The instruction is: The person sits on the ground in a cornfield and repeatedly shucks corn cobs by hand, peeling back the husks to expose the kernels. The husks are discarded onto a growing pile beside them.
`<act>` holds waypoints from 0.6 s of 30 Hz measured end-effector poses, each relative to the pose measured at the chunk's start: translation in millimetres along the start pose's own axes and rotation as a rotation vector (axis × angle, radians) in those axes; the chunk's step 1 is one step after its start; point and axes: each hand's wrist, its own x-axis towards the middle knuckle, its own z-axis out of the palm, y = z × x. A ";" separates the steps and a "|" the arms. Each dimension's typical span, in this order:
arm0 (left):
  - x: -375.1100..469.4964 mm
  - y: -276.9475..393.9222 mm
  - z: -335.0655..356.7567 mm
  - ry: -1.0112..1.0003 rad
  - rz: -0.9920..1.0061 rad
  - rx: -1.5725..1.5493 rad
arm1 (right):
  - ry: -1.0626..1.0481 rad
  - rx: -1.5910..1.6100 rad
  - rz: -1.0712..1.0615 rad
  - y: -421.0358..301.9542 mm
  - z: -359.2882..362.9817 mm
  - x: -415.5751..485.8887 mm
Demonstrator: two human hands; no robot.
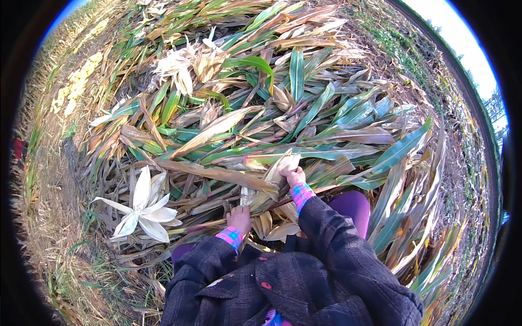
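Observation:
Cut corn stalks [228, 150] with green and dry leaves lie heaped before me. My right hand [294, 177] grips the upper part of a corn ear in dry husk [272, 183], whose tip points up and away from me. Nearer my body, my left hand [239, 219] has its fingers closed on a pale strip of husk [247, 195] at the left side of that ear. A brown dry leaf lies across the stalks and over part of the ear. Whether any kernels are bared cannot be told.
Opened, empty-looking pale husks [140, 214] spread like a star at the left, and more husks [177, 67] lie farther up the heap. Yellow husked corn ears [77, 83] are piled on the stubble at the far left. My purple-clad knee [352, 210] is beside my right forearm.

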 end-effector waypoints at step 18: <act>24.1 78.1 -120.0 0.559 0.395 -0.244 | -0.499 -0.277 -0.579 -49.4 -2.3 -140.6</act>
